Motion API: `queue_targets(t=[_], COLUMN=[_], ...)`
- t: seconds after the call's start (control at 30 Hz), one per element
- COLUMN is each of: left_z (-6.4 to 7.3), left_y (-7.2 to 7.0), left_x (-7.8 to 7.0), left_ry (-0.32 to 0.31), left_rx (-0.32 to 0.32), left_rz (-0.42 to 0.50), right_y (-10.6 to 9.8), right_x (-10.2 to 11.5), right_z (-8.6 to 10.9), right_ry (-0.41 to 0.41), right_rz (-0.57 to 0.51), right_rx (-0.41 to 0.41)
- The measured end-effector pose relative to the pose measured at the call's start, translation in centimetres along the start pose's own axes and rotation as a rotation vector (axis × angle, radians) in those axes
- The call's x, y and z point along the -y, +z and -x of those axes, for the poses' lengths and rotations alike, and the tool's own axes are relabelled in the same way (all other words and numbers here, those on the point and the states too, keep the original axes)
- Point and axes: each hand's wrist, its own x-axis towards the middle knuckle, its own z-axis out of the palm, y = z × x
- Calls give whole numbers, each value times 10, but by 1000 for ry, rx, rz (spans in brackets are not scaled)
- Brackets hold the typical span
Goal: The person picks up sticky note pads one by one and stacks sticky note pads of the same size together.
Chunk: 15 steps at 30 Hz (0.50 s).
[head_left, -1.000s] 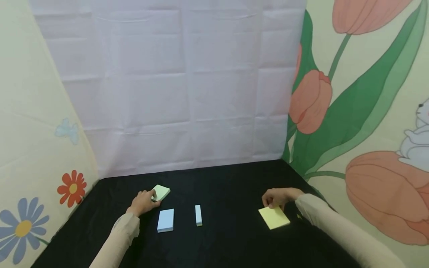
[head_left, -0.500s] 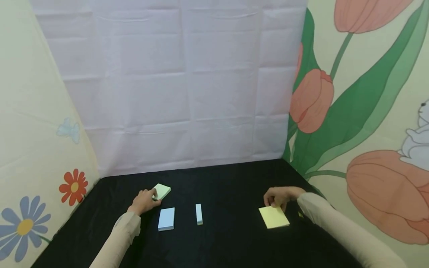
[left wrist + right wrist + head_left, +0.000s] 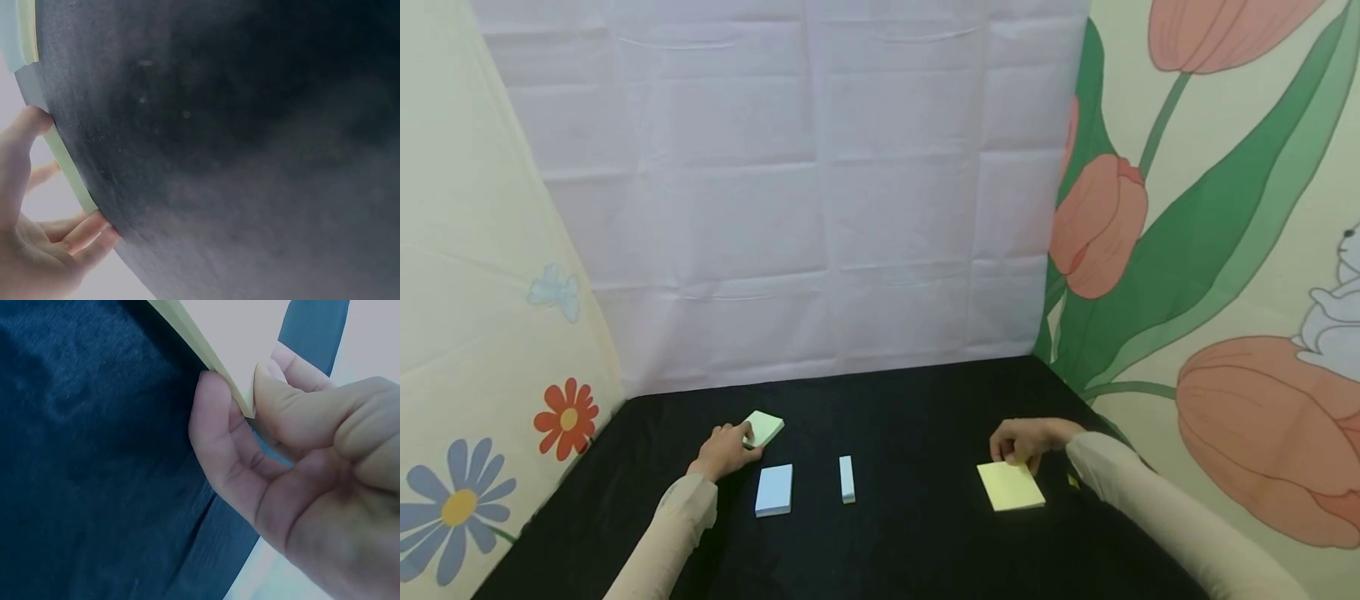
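My left hand [image 3: 739,440] grips the near-left edge of a pale green sticky-note pad [image 3: 765,428] lying on the black cloth [image 3: 917,525]. In the left wrist view the thumb and fingers clamp the green pad's edge [image 3: 67,170]. My right hand [image 3: 1019,454] pinches the far corner of a yellow sticky-note pad [image 3: 1011,487] at the right. The right wrist view shows thumb and forefinger closed on that yellow pad's corner [image 3: 219,361], which is lifted slightly off the cloth.
A light blue pad [image 3: 774,489] lies just right of my left forearm, and a narrow blue strip pad [image 3: 847,479] lies beside it. A small yellow scrap [image 3: 1072,481] sits by my right sleeve. Fabric walls close in the back and both sides.
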Motion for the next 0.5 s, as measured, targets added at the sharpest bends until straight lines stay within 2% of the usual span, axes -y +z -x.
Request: queue_targets(t=[0.2, 0.37, 0.5], left_z=[0, 2, 0], left_y=[1, 0, 1], left_x=[1, 1, 1], left_ry=[-5, 10, -5], left_rx=[2, -7, 7], left_rz=[20, 16, 23], right_y=[1, 3, 5], right_x=[1, 4, 7], right_z=[-5, -11, -15], right_ry=[-42, -35, -35], right_rz=[-29, -20, -14], right_rx=[20, 12, 10])
